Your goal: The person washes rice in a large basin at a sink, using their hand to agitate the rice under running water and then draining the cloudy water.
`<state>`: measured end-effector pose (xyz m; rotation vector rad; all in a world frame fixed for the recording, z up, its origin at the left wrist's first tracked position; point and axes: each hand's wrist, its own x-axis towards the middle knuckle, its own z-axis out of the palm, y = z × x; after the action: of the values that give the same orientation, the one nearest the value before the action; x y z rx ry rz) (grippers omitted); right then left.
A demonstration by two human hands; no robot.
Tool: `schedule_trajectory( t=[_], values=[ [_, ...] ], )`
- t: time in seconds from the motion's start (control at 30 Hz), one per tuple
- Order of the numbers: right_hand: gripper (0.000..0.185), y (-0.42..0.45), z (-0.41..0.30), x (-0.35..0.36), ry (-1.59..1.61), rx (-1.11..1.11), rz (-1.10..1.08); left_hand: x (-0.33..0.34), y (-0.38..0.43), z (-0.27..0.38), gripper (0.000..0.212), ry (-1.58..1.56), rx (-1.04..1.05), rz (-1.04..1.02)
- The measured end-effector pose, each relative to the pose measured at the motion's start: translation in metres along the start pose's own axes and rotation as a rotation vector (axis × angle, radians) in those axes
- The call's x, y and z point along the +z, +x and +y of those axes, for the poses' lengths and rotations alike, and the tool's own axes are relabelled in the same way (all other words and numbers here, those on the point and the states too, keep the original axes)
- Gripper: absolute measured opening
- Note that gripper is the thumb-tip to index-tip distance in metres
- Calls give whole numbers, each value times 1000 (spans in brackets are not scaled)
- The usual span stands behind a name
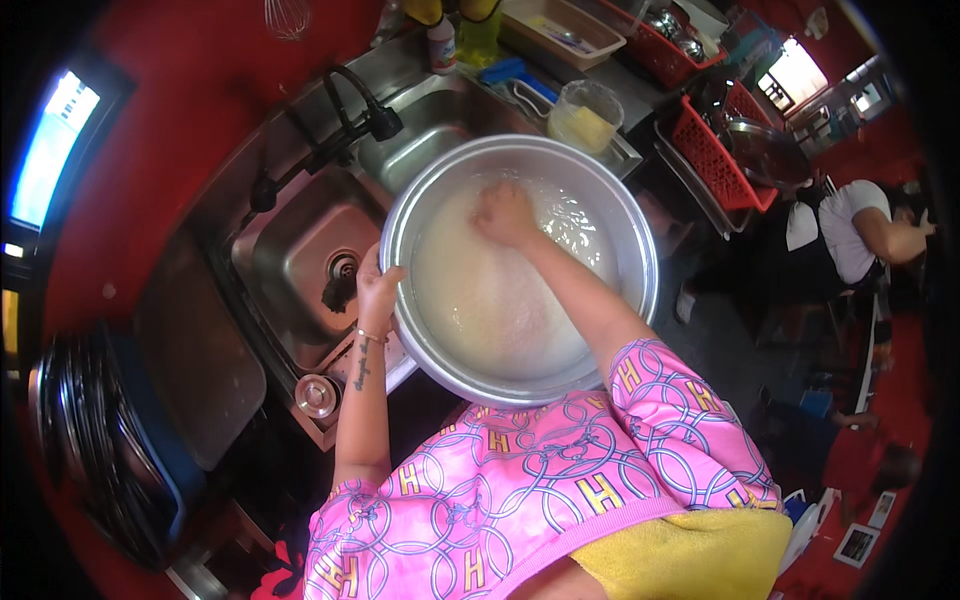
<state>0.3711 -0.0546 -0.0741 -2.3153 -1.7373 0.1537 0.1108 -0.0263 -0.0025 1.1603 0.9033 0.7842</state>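
Note:
A large round aluminium pot (649,247) takes up the middle of the view, its near side against my body. Cloudy whitish water (517,330) fills part of it, over a pale layer, perhaps rice, too blurred to be sure. With thumb over the rim, my left hand (377,285) grips the pot's left side. My right hand (506,214) dips into the water towards the far side. Its fingertips are under the surface and blurred, so whether they hold anything is hidden.
Behind and left is a double steel sink (292,255) with a black faucet (382,120) and dark scraps at the drain. A clear plastic tub (589,116) with a yellow sponge stands beyond the pot. Red baskets (712,150) hold cookware at right. Other people (847,232) are farther right.

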Motion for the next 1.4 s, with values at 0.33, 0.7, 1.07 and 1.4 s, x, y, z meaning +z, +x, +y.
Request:
schedule_trajectory(
  t=[0.33, 0.7, 1.07, 1.4],
  values=[
    [53, -108, -107, -6, -161, -458, -448, -8, 2, -9, 45, 32, 21, -15],
    [67, -130, -22, -33, -116, -443, -291, -8, 3, -12, 46, -41, 16, -38],
    [68, -122, 48, -29, 74, 137, -229, -2, -2, -2, 46, -61, 14, -55],
    [74, -121, -27, -10, -121, 260, -163, -5, 0, -8, 46, -48, 28, -56]
  ],
)
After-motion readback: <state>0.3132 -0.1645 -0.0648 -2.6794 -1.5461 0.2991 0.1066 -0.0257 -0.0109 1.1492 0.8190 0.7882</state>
